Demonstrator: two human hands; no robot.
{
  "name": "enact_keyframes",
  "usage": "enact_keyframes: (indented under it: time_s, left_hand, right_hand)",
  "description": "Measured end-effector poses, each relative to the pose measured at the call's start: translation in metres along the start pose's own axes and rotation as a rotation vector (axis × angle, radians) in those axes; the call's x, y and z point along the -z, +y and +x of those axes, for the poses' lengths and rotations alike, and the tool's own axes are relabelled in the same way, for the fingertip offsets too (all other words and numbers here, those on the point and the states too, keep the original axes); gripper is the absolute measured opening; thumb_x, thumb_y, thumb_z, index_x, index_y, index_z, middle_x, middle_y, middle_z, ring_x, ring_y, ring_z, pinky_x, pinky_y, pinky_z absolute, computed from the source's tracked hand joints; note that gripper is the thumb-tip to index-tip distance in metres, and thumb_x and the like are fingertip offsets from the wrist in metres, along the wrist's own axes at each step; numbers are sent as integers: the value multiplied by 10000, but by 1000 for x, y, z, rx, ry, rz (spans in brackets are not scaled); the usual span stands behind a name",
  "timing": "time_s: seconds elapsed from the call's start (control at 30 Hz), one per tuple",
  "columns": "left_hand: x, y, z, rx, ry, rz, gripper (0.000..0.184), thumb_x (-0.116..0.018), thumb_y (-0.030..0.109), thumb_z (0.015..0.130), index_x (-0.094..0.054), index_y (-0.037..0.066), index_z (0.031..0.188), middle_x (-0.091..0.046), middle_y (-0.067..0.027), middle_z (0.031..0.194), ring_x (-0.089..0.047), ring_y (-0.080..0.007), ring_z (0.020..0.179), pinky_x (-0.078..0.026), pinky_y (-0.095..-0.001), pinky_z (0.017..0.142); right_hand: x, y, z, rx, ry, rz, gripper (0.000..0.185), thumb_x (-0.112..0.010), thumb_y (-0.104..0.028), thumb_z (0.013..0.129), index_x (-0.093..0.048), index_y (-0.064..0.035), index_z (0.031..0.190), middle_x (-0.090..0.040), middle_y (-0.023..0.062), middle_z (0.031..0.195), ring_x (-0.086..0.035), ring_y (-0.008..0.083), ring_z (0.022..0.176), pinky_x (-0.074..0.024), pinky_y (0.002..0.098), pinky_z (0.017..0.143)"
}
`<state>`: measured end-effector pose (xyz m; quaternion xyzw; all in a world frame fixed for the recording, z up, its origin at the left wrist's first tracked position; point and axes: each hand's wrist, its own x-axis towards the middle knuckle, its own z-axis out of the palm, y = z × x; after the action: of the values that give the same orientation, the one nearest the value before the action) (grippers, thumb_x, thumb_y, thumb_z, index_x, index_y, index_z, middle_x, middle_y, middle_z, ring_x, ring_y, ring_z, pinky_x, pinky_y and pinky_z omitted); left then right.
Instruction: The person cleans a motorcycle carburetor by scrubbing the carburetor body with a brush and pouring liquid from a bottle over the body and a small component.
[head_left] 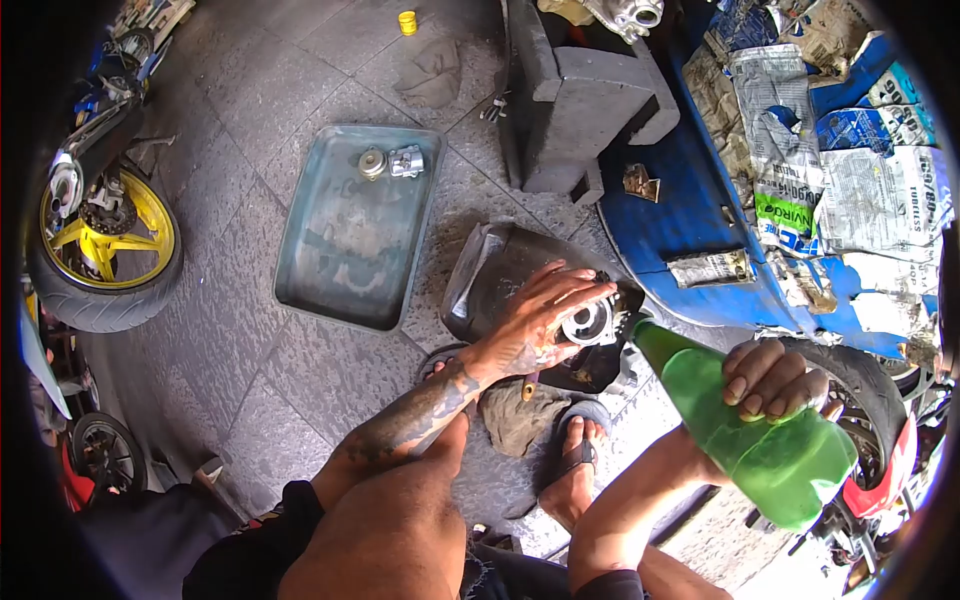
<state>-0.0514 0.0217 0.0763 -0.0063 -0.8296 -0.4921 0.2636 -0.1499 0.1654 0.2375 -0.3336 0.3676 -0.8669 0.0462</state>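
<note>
My left hand (528, 325) grips a round-mouthed metal part (588, 322), which looks like a carburetor. It is held over a dark, cut-open plastic container (492, 272). My right hand (775, 382) is wrapped round a green plastic bottle (715, 410). The bottle is tilted, its neck pointing left and close to the metal part. Whether liquid is coming out, I cannot tell. A brown rag (520, 415) lies on the floor by my sandalled foot (575, 470).
A grey-blue tray (290, 285) with two small metal parts (388, 162) lies on the floor. A blue drum half (660, 235) and torn wrappers (790, 130) are at right. A motorcycle with a yellow wheel (110, 235) stands left. A yellow cup (407, 23) is at the back.
</note>
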Motion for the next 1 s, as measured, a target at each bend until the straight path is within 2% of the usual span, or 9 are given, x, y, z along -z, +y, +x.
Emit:
enact_keyframes:
  time_s: [0.13,0.2,0.33,0.4,0.6,0.67,0.7,0.9,1.0]
  left_hand:
    - [0,0,0,166,80,-258,756,-843,102,672,-547,65,1366,-570,-85,1385,-495,-229,1320,-379,-397,1128]
    - [1,3,-3,367,142,-353,574,-747,139,846,-534,32,1369,-610,-104,1321,-579,-214,1220,-445,-350,1058]
    - [-14,-27,-23,906,334,-1334,387,-601,323,971,-615,74,1267,-695,-47,1139,-650,-161,1079,-531,-339,929]
    - [-20,-30,-35,956,499,-1655,364,-574,330,977,-625,84,1241,-698,-52,1143,-671,-184,1050,-550,-377,910]
    - [-23,-25,-35,750,323,-1903,442,-376,323,1017,-609,25,1246,-674,-146,1193,-665,-286,1083,-533,-440,957]
    - [-24,-23,-35,844,315,-1923,461,-404,345,995,-604,23,1258,-665,-155,1210,-662,-301,1086,-533,-462,956]
    - [-27,-23,-36,917,362,-1968,502,-430,389,974,-595,20,1273,-656,-178,1222,-654,-342,1094,-516,-490,983]
    - [-25,-29,-37,826,339,-2482,680,-403,530,954,-455,49,1431,-458,-260,1439,-525,-462,1234,-344,-588,1137]
    - [-24,-30,-34,796,342,-2273,669,-384,531,967,-438,71,1449,-453,-267,1441,-550,-438,1216,-352,-572,1135]
  right_hand:
    - [-9,2,-12,-135,-34,7,400,-451,-405,1018,-467,-92,768,-477,48,608,-486,186,546,-429,321,584]
    - [-3,4,-16,-188,-7,13,405,-470,-416,1012,-467,-93,768,-473,45,605,-485,185,546,-439,323,598]
    - [6,0,-9,22,37,-19,423,-344,-375,1054,-457,-94,758,-455,43,618,-466,176,574,-414,316,609]
    - [4,-6,-3,-46,30,-19,381,-439,-393,1019,-461,-93,784,-469,36,649,-462,170,590,-400,316,599]
    - [3,13,-17,-57,84,26,333,-508,-357,981,-473,-81,797,-465,47,655,-463,177,601,-401,319,610]
    - [1,17,-12,39,192,-34,479,-258,-417,1066,-449,-96,766,-480,63,588,-498,212,509,-476,349,563]
    - [3,11,-7,-2,98,-42,316,-511,-347,975,-484,-82,805,-476,43,653,-482,176,603,-404,327,616]
    - [2,10,-6,-31,-47,20,317,-489,-341,997,-486,-94,799,-478,35,622,-471,170,551,-411,313,601]
    - [8,12,-17,-117,-41,88,327,-502,-348,994,-479,-90,795,-482,36,621,-475,169,555,-406,308,583]
